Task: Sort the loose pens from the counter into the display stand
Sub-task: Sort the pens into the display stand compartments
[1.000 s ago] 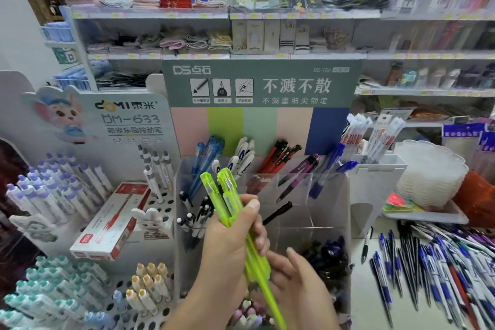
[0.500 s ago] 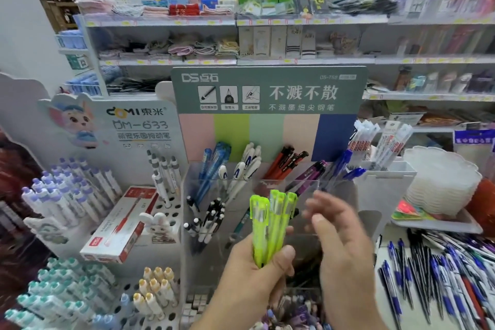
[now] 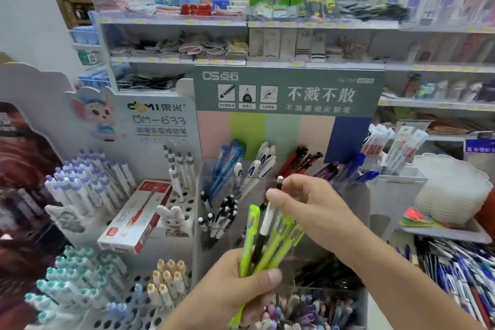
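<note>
— What do we have on the left?

— A white peg stand [image 3: 171, 311] of capped pens, with a red-and-white box [image 3: 135, 218] lying across it. Our left hand [image 3: 235, 292] curls around a bunch of lime-green pens [image 3: 270, 244], thumb pressed over them, right in front of the clear display stand [image 3: 270, 187].

— And the other hand?

— Our right hand [image 3: 308, 203] pinches the top of a black-and-white pen [image 3: 263, 228] that sits among the green ones. Both hands cover the stand's middle compartments, so we cannot tell what they hold.

— Further right?

— Loose pens [image 3: 460, 276] heaped on the counter, cut off by the frame edge; the shelves behind are blurred.
</note>
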